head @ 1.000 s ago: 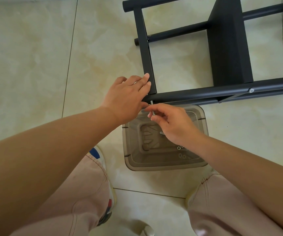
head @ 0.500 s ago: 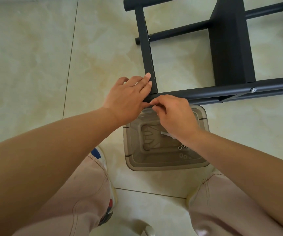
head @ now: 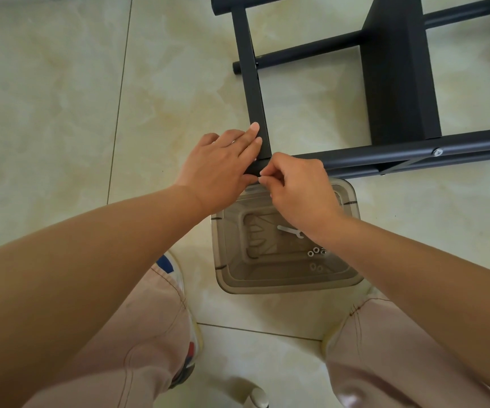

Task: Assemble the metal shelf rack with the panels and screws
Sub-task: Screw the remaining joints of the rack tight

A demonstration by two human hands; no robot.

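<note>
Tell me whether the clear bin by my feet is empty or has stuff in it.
Not empty. The clear bin sits upright and open-topped, with a small wrench and a few nuts lying on its bottom.

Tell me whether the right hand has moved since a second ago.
Yes. The right hand rose from over the plastic bin up to the rack's corner.

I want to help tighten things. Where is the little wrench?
In the head view, the small wrench lies inside the clear plastic bin on the floor between the person's knees, just under the right hand, above the loose nuts.
</note>
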